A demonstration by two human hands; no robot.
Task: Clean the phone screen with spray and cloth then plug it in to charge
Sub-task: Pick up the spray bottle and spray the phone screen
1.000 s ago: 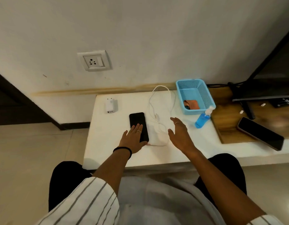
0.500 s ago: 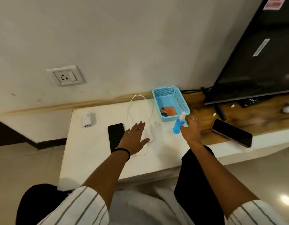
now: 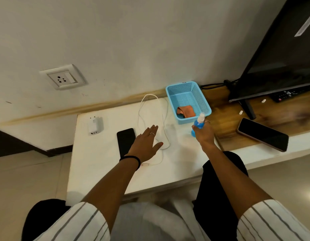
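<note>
One phone (image 3: 126,142) lies face up on the white tabletop (image 3: 102,164), long axis running away from the person, just left of the flat, empty left hand (image 3: 146,144), while the right hand (image 3: 203,133) grips the spray bottle (image 3: 197,125) farther right.

I can read no text anywhere; the marks on the remote (image 3: 288,94) at right are too small.

We see a black phone (image 3: 126,142) lying flat, screen up, on the white desk (image 3: 102,171). A blue spray bottle (image 3: 197,126) stands upright. An orange cloth (image 3: 185,111) sits crumpled inside the blue basket (image 3: 173,94). A white cable (image 3: 150,108) loops beside a white charger (image 3: 95,125).
</note>
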